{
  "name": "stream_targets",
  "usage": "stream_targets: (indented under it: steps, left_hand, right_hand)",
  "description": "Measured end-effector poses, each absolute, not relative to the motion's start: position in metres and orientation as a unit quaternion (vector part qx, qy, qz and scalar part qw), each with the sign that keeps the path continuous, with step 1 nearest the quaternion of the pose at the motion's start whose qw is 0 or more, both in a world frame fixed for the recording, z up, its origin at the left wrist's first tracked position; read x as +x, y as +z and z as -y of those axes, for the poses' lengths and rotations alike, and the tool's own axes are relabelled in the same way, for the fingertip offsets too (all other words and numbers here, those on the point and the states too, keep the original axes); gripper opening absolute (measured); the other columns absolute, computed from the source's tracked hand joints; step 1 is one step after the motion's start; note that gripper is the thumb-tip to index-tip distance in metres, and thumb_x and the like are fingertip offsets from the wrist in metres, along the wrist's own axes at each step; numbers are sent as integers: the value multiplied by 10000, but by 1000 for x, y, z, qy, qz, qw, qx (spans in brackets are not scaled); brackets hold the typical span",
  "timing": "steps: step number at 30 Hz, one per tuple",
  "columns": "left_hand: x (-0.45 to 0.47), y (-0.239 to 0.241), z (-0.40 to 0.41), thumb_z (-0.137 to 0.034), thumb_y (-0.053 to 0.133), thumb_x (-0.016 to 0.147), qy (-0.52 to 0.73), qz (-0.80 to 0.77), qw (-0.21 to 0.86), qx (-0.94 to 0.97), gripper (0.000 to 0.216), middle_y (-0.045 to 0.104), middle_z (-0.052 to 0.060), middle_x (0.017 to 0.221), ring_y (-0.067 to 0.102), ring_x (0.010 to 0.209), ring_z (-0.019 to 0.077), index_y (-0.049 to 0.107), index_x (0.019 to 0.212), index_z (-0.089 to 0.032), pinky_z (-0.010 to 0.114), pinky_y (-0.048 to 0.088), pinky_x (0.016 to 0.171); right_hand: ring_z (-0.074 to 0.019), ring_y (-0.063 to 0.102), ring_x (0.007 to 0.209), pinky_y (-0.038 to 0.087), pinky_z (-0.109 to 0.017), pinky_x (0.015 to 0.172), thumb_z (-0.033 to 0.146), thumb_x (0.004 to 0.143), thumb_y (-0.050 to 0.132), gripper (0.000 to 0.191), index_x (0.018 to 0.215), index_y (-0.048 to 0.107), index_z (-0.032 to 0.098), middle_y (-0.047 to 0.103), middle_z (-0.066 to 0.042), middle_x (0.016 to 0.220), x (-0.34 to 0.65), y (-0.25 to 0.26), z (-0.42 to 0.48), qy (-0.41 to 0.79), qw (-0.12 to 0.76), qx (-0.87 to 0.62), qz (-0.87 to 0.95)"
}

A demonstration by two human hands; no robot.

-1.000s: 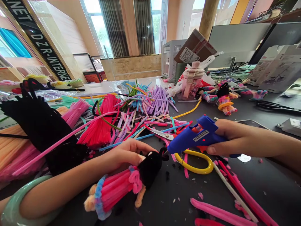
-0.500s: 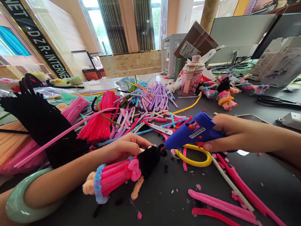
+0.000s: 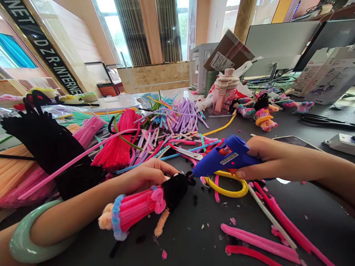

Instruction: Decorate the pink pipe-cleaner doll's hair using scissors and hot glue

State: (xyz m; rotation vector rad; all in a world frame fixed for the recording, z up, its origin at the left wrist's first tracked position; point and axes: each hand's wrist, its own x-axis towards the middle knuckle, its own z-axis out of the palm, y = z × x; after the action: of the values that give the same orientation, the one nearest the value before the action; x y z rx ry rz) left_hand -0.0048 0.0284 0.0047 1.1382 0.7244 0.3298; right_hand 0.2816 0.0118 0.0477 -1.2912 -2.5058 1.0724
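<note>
My left hand [image 3: 144,177] is closed around a pipe-cleaner doll [image 3: 144,208] with a pink skirt, blue trim, peach feet and a black head, lying on the dark table [image 3: 194,236]. My right hand [image 3: 266,157] grips a blue glue gun [image 3: 224,159], a finger under its orange trigger. The gun's nozzle touches the top of the doll's black head [image 3: 177,186]. A pale green bangle [image 3: 27,236] circles my left wrist.
Yellow-handled scissors [image 3: 227,186] lie under the gun. Heaps of pink, purple, blue and black pipe cleaners [image 3: 124,144] fill the left and middle. Pink strips [image 3: 263,249] lie front right. Finished dolls [image 3: 262,111], a pink bottle [image 3: 226,92], monitors and boxes stand behind.
The glue gun has moved slightly left and down, its nozzle staying at the doll's black head. My left hand keeps holding the doll in about the same place.
</note>
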Motion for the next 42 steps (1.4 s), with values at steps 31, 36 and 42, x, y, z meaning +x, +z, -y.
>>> stream_targets:
  steps: [31, 36, 42]
  left_hand:
    - [-8, -3, -32, -127, 564, 542, 156, -328, 775, 517, 429, 736, 64, 745, 659, 613, 189, 743, 931, -98, 220, 467, 525]
    - [-7, -1, -31, -133, 565, 525, 158, -328, 781, 508, 445, 739, 56, 755, 652, 629, 173, 746, 931, -105, 200, 457, 521]
    - [-5, 6, -28, -128, 578, 542, 157, -343, 769, 516, 418, 730, 59, 729, 629, 591, 142, 743, 922, -73, 177, 438, 503]
  right_hand:
    - [-90, 291, 482, 241, -239, 437, 618, 764, 474, 455, 588, 452, 199, 348, 51, 537, 278, 49, -11, 335, 54, -438, 833]
    - [-82, 269, 459, 221, -238, 417, 615, 763, 489, 463, 566, 433, 200, 324, 63, 510, 277, 49, -10, 344, 68, -427, 834]
    - [-85, 291, 474, 235, -233, 431, 596, 784, 480, 448, 586, 442, 195, 335, 57, 525, 278, 52, -10, 347, 50, -424, 835]
